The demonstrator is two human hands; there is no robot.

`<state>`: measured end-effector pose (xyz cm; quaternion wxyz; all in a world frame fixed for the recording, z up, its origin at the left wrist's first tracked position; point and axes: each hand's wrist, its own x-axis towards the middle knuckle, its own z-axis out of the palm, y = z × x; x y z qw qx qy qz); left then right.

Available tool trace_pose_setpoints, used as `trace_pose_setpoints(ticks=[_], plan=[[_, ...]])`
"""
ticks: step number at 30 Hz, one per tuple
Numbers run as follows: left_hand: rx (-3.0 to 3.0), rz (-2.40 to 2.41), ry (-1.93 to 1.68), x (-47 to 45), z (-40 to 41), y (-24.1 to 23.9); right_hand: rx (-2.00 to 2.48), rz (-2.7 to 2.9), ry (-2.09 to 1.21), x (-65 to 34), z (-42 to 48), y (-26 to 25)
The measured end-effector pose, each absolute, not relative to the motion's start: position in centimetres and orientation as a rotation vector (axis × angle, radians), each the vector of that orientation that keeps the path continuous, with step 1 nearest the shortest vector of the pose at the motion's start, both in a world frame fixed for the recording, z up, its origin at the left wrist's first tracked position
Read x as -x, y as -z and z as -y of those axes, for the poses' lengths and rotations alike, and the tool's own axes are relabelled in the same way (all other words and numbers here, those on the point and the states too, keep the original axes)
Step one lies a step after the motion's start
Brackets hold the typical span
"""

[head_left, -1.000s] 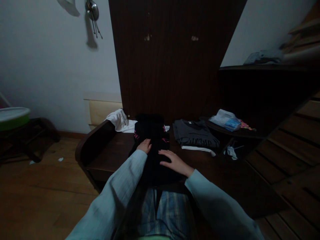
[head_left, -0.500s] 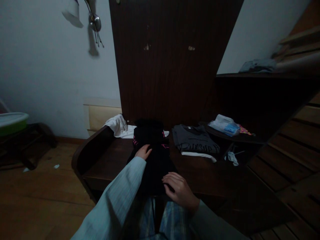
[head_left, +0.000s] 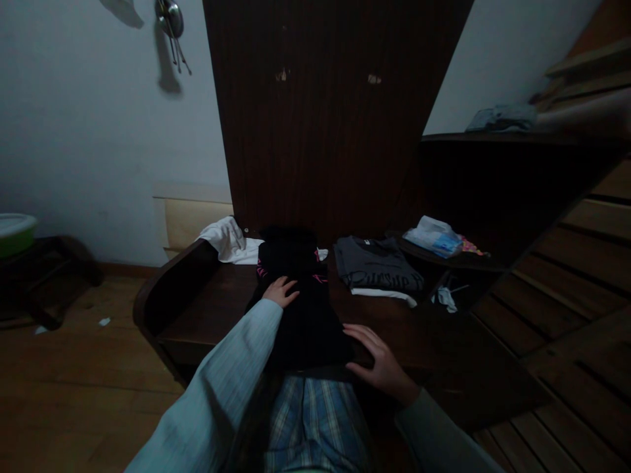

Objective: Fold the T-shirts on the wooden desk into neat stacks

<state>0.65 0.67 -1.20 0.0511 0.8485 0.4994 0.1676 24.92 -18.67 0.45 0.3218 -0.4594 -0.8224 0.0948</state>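
The black garment (head_left: 308, 328) is spread on the dark bench (head_left: 207, 305), and from it all places are given. On its left part, the left hand (head_left: 280, 292) is laid with loosened fingers, nothing being gripped. At its near right edge, the right hand (head_left: 377, 361) is held half curled, thumb and fingers apart; whether the cloth is touched there cannot be told. For smoothing well, it is judged, the cloth should be pressed lightly on the left, while the right edge is straightened without tugging.

Far left of the garment, a green basin (head_left: 17, 244) is seen. Behind-left of it, a white cloth (head_left: 224, 238) is draped; behind it, a dark panel (head_left: 335, 144) is raised. Right of it, a grey shirt (head_left: 377, 263) is laid folded. The room is dimly lit.
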Motion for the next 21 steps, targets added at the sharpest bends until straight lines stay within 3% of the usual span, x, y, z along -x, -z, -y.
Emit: trace_pose_setpoints(ticks=[8,21], plan=[[-2.581,-1.553,-0.461,-0.8,-0.7,1.1,1.394,1.939,-0.194,-23.6,18.6,3.4],[-2.649,-1.566,-0.404,-0.8,-0.8,1.4,1.399,1.788,-0.060,-20.9,19.5,3.5]])
